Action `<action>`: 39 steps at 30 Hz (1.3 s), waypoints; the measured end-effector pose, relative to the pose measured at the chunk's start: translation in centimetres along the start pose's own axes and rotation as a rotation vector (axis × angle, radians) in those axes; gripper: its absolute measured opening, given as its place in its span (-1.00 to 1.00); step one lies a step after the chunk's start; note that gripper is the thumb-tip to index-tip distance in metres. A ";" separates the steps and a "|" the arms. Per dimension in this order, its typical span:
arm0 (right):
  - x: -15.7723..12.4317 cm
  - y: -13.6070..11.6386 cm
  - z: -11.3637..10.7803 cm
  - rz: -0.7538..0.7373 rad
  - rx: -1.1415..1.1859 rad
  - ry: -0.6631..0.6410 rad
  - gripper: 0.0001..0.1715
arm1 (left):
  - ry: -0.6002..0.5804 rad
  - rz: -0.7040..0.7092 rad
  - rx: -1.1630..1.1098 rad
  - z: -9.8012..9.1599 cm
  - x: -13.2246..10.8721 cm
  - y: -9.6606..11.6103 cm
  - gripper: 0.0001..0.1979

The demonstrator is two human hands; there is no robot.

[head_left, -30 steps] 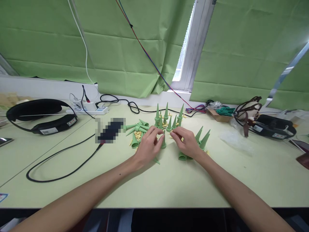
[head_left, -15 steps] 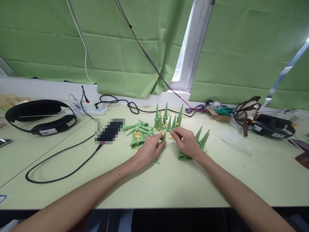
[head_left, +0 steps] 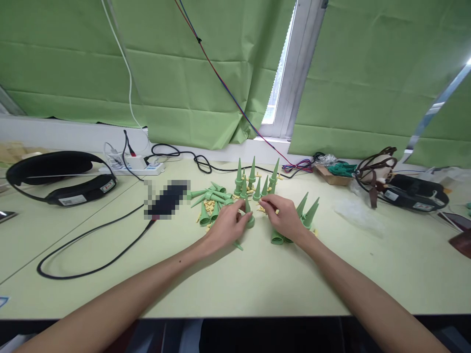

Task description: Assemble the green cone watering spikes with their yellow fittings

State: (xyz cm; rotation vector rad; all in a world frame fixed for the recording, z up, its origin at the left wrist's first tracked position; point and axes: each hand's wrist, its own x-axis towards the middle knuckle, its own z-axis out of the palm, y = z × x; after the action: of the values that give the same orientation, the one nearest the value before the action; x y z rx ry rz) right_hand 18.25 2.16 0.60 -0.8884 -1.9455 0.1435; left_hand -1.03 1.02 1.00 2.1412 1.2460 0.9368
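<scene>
My left hand (head_left: 227, 224) is closed around a green plastic spike (head_left: 250, 222), whose pointed end tilts up and to the left while its wide collar shows below my fingers. My right hand (head_left: 284, 216) is pinched just to the right, its fingertips by a small yellow piece (head_left: 260, 201); what lies between them is too small to make out. Behind my hands stand several upright green spikes (head_left: 239, 172). Left of my left hand lies a pile of loose spikes (head_left: 204, 218) mixed with small yellow pieces (head_left: 210, 207). More spikes (head_left: 311, 214) are beside my right hand.
A blurred-out dark device (head_left: 168, 198) with a black cable (head_left: 86, 233) lies to the left. Black headgear (head_left: 84, 191) and a power strip (head_left: 147, 169) are farther left. At the right are a clear plastic bag (head_left: 358, 215), a cardboard box (head_left: 333, 177) and another black headset (head_left: 415, 193).
The spike in my left hand has tilted, its tip going left and its collar coming into view, as my left fingers shifted slightly. My right hand has barely moved.
</scene>
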 end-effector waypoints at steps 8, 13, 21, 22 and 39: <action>0.1 -0.3 0.1 -0.010 -0.009 -0.004 -0.81 | 0.086 -0.111 -0.295 0.0 0.2 0.0 -0.76; 0.0 -0.6 0.1 0.014 0.011 -0.051 -0.79 | 0.107 -0.092 -0.372 0.2 0.3 -0.1 -0.76; -0.1 -0.9 0.2 0.020 0.042 -0.084 -0.77 | 0.097 -0.087 -0.375 0.3 0.1 0.0 -0.73; -0.2 -0.9 0.2 0.027 0.049 -0.091 -0.78 | 0.096 -0.082 -0.374 0.3 0.1 0.0 -0.73; -0.2 -1.1 0.2 0.062 0.062 -0.121 -0.77 | 0.090 -0.021 -0.284 0.1 -0.1 0.4 -0.77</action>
State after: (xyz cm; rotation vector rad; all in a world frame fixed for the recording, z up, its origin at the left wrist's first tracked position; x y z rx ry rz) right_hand 17.62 1.28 0.81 -0.9178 -2.0149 0.2987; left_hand -0.75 0.71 1.14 1.8804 1.1003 1.1387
